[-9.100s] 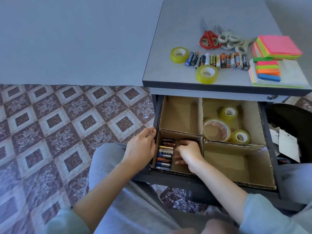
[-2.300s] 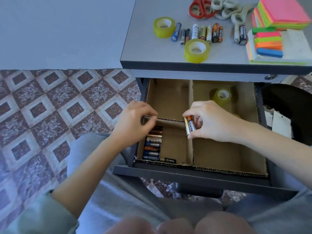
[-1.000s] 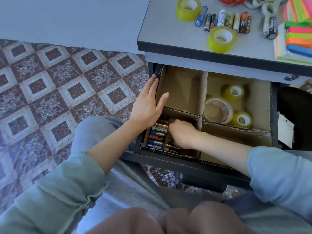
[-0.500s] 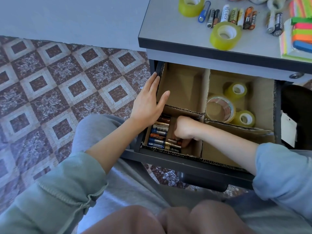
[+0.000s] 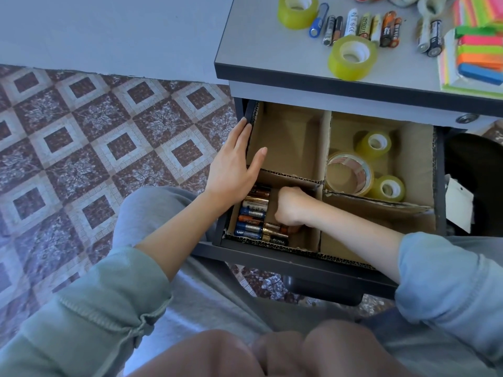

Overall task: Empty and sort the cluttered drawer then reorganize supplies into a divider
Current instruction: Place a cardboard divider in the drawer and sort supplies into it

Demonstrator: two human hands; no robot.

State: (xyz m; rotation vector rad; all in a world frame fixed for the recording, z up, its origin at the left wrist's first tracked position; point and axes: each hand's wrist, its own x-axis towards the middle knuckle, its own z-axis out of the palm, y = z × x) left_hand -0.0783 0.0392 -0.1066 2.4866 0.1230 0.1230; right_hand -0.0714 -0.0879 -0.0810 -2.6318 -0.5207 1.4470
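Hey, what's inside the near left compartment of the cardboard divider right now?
Batteries lie stacked along its left side, two more at the front edge. The right hand is curled inside, hiding the floor beneath it and whether it holds anything.

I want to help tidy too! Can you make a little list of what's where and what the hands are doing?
Left hand: flat, fingers straight, resting on the left wall of the divider
Right hand: curled, down beside the drawer batteries; grip hidden
Near-left compartment: drawer batteries in a row
Far-right compartment: three tape rolls
Desk: two yellow tapes, loose batteries, sticky notes
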